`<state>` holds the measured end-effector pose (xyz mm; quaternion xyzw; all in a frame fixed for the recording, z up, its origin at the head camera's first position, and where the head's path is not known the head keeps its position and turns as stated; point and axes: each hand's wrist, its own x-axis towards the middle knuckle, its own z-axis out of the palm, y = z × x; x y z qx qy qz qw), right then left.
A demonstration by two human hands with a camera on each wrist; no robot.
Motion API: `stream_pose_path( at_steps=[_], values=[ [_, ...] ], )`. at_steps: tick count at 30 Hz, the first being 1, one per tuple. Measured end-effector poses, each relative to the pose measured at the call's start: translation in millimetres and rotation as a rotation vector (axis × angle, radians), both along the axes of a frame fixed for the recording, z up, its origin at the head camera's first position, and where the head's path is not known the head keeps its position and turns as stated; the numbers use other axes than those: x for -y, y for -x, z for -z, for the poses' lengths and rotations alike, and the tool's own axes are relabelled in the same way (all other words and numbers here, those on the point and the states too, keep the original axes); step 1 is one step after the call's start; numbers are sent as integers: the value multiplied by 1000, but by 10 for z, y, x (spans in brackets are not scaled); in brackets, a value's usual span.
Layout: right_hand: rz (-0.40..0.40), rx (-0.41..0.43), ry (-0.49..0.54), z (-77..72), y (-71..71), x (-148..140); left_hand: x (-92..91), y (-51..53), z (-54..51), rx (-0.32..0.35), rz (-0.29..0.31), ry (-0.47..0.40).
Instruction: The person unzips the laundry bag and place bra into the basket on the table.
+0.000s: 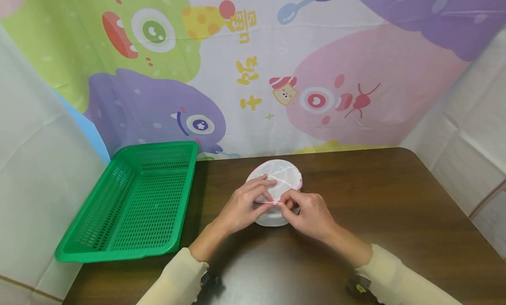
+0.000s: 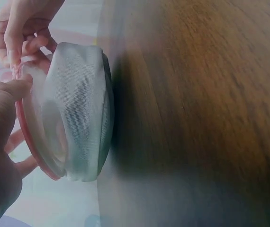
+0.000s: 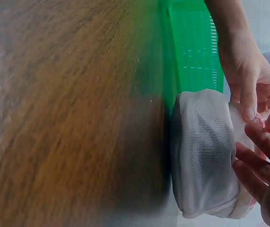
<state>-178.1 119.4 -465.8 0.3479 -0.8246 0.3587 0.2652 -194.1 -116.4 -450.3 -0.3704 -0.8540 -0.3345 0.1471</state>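
Pouch [image 1: 284, 173] in white mesh, round and squat, at the middle of the desk [image 1: 399, 199], in front of the person. Pink trim [image 2: 28, 137] runs round its top edge. Wrist views show mesh side walls standing off the desk surface, base toward the wood; can't confirm full contact under it.

Both hands on the near part of that trim, fingertips close together. Left hand [image 1: 244, 204]: thumb and index pinching the trim, other fingers reaching out over the pale top panel [image 1: 288, 168]. Right hand [image 1: 312, 213]: thumb and index pinching the trim just beside the left fingertips, remaining fingers bent in. Small pink bit between the two pinches; too small to tell what it is. Dark tag-like mark [image 1: 300, 182] on the pouch edge, right side, unreadable.

Green basket [image 1: 118, 255], plastic, slotted walls and floor, sits on the left part of the desk, well apart from the pouch. Patterned cloth [image 1: 261, 138] hangs behind the desk: green, purple and pink cartoon monsters, printed sideways, yellow lettering. Pale yellow sleeves [image 1: 174, 274] on both arms, dark unit [image 1: 357, 286] at the right wrist.
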Motion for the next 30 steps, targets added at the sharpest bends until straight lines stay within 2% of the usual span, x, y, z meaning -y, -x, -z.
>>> stream_pose_path(
  at_steps=[9,16,24,30],
  values=[
    [7,28,12,12,-4,-40,42,2,19,-20,19,-2],
    [13,61,34,-3,-4,-87,82,-10,12,33,5,-11],
    [-1,49,38,-11,-5,-60,51,2,10,0,7,-22],
    [-19,33,43,-8,-14,-25,15,-7,21,31,-3,-24]
  ],
)
